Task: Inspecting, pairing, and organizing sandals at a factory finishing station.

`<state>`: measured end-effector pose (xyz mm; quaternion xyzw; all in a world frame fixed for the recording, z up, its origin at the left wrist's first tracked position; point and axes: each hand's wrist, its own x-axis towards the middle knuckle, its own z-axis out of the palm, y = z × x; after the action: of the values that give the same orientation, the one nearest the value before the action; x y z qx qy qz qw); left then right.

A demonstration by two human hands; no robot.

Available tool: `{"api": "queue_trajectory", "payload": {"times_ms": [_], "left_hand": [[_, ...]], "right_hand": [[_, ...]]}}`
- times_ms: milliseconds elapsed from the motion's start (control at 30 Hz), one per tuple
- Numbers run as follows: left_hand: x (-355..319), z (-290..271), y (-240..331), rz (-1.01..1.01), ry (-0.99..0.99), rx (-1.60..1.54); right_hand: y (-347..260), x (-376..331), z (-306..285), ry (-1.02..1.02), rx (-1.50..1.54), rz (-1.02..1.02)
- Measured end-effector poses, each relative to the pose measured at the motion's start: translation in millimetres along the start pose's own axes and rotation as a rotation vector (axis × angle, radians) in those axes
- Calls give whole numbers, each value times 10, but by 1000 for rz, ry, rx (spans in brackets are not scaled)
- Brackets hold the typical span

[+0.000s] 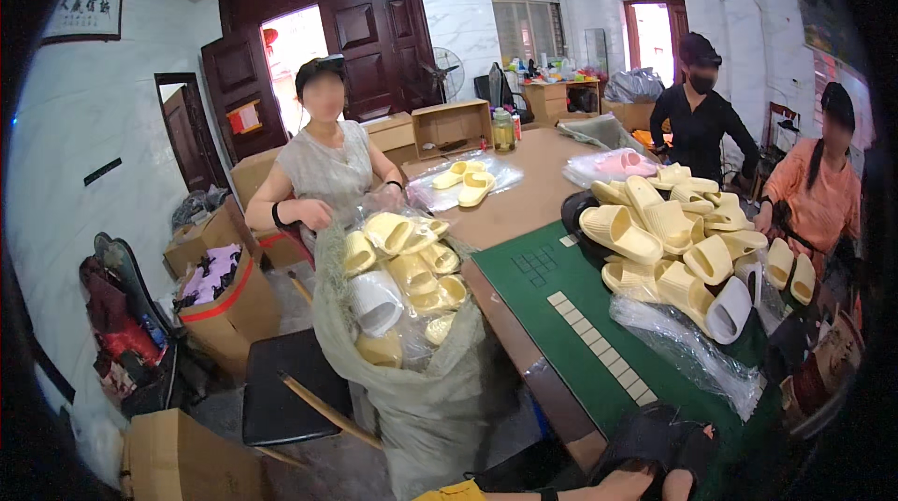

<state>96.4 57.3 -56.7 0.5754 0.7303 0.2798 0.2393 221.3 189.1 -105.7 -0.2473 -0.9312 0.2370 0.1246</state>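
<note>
At the lower edge my left hand (625, 483) reaches in with a dark band on its wrist. It is closed on a black object (650, 443), rounded like a slipper, which lies over the near end of the green mat. My right hand (679, 485), mostly cut off by the frame, grips the same object from the right. A fingertip shows at the object's right edge. Just beyond, clear plastic bags (687, 356) lie on the mat beside a heap of pale yellow slippers (687, 290). One light grey slipper (730, 312) leans at the heap's near side.
A big woven sack (421, 417) of bagged slippers stands left of the table. A person in grey (327, 164) stands behind it; two others (700, 113) are at the far right. A black stool (295, 389) and cartons (187, 459) stand on the left. Pale tiles (599, 347) line the green mat.
</note>
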Motion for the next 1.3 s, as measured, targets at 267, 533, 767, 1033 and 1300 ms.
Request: {"api": "queue_trajectory", "payload": {"times_ms": [267, 533, 767, 1033, 1300], "left_hand": [[-25, 50, 25, -9, 108, 56], [-74, -20, 93, -59, 54, -11], [-74, -63, 175, -148, 53, -28], [-29, 89, 38, -61, 146, 47], [27, 195, -13, -63, 148, 108]], "right_hand": [[-27, 25, 18, 45, 40, -25], [7, -9, 26, 65, 57, -33], [58, -21, 67, 110, 85, -79], [-557, -160, -401, -18, 104, 68], [-970, -270, -1571, -53, 167, 140]]}}
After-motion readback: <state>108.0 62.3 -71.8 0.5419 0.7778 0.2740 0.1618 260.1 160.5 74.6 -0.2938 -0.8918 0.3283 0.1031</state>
